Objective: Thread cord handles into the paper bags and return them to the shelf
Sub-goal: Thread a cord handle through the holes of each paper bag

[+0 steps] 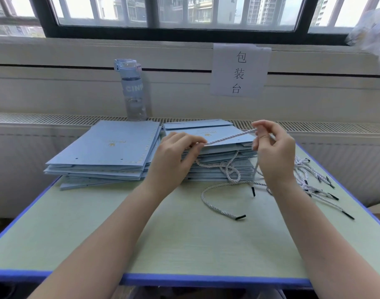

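Both forearms reach forward over the table [98, 234] toward two stacks of flat blue bags, the left stack [102, 152] and the right stack [217, 167]. The left hand [174, 156], fingers curled, pinches a cord [228, 137] at the right stack's top bag. The right hand [273, 152], raised, pinches the same cord, which runs taut between them. Loose cords [314, 184] lie tangled to the right, too many to count. One bottle [133, 89] stands behind.

1. The desk [120, 234] had a pale green top and a blue edge.
2. A left stack [102, 152] and a right stack [215, 153] of flat blue paper bags lay side by side.
3. Loose black-tipped cords [314, 182] lay at its right.
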`<state>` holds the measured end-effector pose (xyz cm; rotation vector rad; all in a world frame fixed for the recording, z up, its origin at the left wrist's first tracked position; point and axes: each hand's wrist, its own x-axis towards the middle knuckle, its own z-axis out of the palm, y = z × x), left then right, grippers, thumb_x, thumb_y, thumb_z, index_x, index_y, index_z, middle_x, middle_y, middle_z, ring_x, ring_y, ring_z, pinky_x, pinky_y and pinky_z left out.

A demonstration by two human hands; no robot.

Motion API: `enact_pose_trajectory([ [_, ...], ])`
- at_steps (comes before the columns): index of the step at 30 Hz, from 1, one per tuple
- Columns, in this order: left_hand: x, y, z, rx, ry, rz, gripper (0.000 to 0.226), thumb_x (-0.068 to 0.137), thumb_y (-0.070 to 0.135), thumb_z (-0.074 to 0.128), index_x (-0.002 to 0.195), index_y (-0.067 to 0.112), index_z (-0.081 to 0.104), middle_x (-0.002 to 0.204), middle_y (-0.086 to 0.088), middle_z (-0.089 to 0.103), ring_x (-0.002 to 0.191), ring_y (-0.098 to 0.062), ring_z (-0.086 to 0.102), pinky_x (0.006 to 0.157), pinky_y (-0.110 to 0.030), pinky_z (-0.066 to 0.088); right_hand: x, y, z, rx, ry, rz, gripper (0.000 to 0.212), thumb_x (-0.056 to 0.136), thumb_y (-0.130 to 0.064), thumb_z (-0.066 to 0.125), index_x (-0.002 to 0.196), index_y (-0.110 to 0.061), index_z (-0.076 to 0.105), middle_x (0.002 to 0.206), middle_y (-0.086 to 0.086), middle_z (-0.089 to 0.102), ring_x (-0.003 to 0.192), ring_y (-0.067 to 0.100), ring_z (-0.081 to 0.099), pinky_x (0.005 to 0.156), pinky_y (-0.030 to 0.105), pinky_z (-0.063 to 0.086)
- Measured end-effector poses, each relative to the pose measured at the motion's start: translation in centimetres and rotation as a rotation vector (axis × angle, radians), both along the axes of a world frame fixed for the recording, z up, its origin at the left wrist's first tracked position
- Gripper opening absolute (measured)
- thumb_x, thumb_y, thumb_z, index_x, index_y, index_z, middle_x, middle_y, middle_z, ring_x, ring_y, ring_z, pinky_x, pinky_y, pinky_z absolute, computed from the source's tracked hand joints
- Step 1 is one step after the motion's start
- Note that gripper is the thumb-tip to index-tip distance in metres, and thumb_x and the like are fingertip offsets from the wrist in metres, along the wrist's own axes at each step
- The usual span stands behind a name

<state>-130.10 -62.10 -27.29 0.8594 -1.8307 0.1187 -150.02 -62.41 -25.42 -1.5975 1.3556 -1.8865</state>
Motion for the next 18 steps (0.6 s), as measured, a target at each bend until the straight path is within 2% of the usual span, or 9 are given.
enact_pose_trajectory([
  [3,0.1,-0.1,0.0,-0.017,-0.005,0.001,0.015,0.09,0.018,0.059,0.096,0.009,0.07,0.091,0.01,0.066,0.087,-0.011,0.059,0.08,-0.029,0.048,-1.3,-1.0,-0.3,0.007,0.02,-0.148,0.015,0.095,-0.013,0.052,0.095,-0.016,0.066,0.071,-0.006,0.056,0.059,0.014,0.047,0.057,0.023,0.037],
  [6,-0.3,0.2,-0.1,0.038,0.054,-0.048,0.014,0.085,0.013,0.067,0.097,0.006,0.066,0.089,0.008,0.067,0.085,-0.005,0.064,0.078,-0.019,0.051,-0.9,-0.6,-0.5,-0.118,0.37,-0.203,0.017,0.088,-0.006,0.056,0.098,-0.012,0.069,0.097,-0.002,0.057,0.087,0.015,0.056,0.08,0.016,0.04],
  [7,-0.3,0.3,0.0,0.063,0.079,-0.069,0.014,0.084,0.013,0.068,0.095,0.006,0.065,0.087,0.007,0.068,0.086,-0.004,0.065,0.077,-0.016,0.051,-0.5,-0.3,-0.5,-0.185,0.467,-0.143,0.019,0.087,-0.008,0.057,0.102,-0.009,0.069,0.102,-0.003,0.056,0.095,0.012,0.055,0.087,0.013,0.038],
  [9,-0.3,0.6,0.1,0.102,0.112,-0.116,0.013,0.081,0.017,0.072,0.088,0.008,0.065,0.085,0.003,0.07,0.084,-0.005,0.067,0.077,-0.014,0.051,0.9,0.5,-0.7,-0.194,0.538,0.082,0.029,0.088,-0.017,0.057,0.113,-0.006,0.065,0.11,-0.006,0.057,0.104,0.003,0.052,0.093,0.007,0.035],
  [12,-0.2,0.9,0.3,0.107,0.131,-0.134,0.016,0.078,0.026,0.071,0.081,0.011,0.07,0.081,0.004,0.069,0.081,-0.011,0.065,0.075,-0.025,0.052,2.8,1.5,-1.0,-0.073,0.496,0.378,0.029,0.09,-0.02,0.057,0.118,-0.013,0.063,0.101,-0.013,0.064,0.098,-0.004,0.058,0.086,0.006,0.04],
  [15,-0.2,0.7,0.5,0.022,0.115,-0.062,0.014,0.076,0.027,0.07,0.08,0.014,0.073,0.078,0.009,0.067,0.081,-0.01,0.057,0.075,-0.019,0.045,2.9,1.7,-1.0,-0.058,0.383,0.465,0.023,0.09,-0.007,0.059,0.106,-0.021,0.066,0.079,-0.015,0.064,0.075,-0.001,0.061,0.071,0.009,0.043],
  [18,0.0,0.7,0.7,0.016,0.151,-0.027,0.016,0.077,0.028,0.07,0.084,0.014,0.073,0.082,0.011,0.065,0.082,-0.004,0.054,0.076,-0.012,0.042,2.7,1.6,-0.9,-0.041,0.346,0.478,0.022,0.088,-0.005,0.061,0.1,-0.023,0.068,0.075,-0.013,0.061,0.066,0.004,0.058,0.064,0.012,0.041],
])
